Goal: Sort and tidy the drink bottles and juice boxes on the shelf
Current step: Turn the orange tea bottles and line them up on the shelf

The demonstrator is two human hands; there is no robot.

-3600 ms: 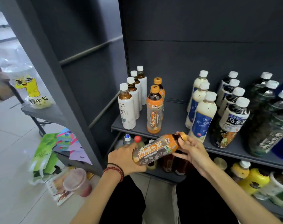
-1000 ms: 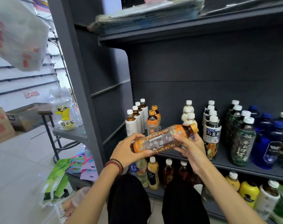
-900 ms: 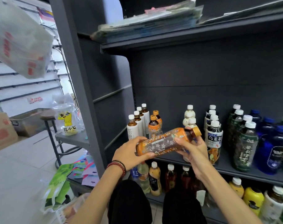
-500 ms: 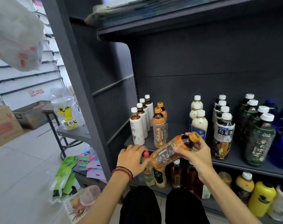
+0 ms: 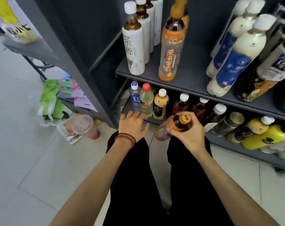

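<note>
My right hand (image 5: 189, 134) grips an orange-capped tea bottle (image 5: 172, 128) by its neck, held low in front of the bottom shelf (image 5: 236, 145). My left hand (image 5: 132, 125) hangs free beside it with fingers spread, holding nothing, just in front of a red-capped bottle (image 5: 146, 101) and a blue-capped water bottle (image 5: 135, 97). On the upper shelf (image 5: 187, 79) stand a matching orange tea bottle (image 5: 171, 49), white-labelled tea bottles (image 5: 133, 44) and milky blue-labelled bottles (image 5: 234, 59).
Dark bottles (image 5: 180, 103) and yellow bottles (image 5: 265, 137) fill the bottom shelf. A lidded pink drink cup (image 5: 84, 128) and green and coloured packets (image 5: 52, 98) lie on the tiled floor at left. The grey shelf upright (image 5: 83, 75) stands between them and me.
The view has dropped toward the bottom shelf. My left hand has let go of the tea bottle; my right hand alone has brought it down to bottom-shelf height.
</note>
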